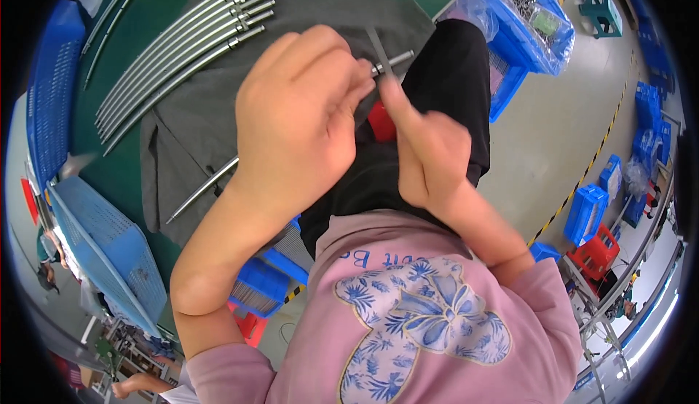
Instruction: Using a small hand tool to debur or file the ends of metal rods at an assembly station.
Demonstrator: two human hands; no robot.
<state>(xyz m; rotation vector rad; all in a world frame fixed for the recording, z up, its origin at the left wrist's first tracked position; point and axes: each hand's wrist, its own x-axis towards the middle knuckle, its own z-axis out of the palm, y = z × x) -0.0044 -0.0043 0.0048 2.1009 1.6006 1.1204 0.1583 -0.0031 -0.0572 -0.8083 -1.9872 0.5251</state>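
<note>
My left hand (295, 116) is closed around a slim metal rod (204, 189). The rod's long part slants down to the left behind my wrist, and its collared tip sticks out past my fingers. In my right hand (435, 155) is a thin flat metal strip (378, 51), perhaps a file, pinched upright with the thumb stretched along it. This strip crosses the rod close to the collar; the frame does not show for sure whether they touch. Several similar metal rods (186, 58) lie side by side on the grey cloth (320, 3), at the upper left.
The cloth covers part of a green table (120, 123). Two more thin rods (116, 18) rest farther left. Blue baskets (109, 240) stand at the left edge. At the upper right, a blue bin (561, 54) holds small metal parts. A green stool (601, 14) is on the floor.
</note>
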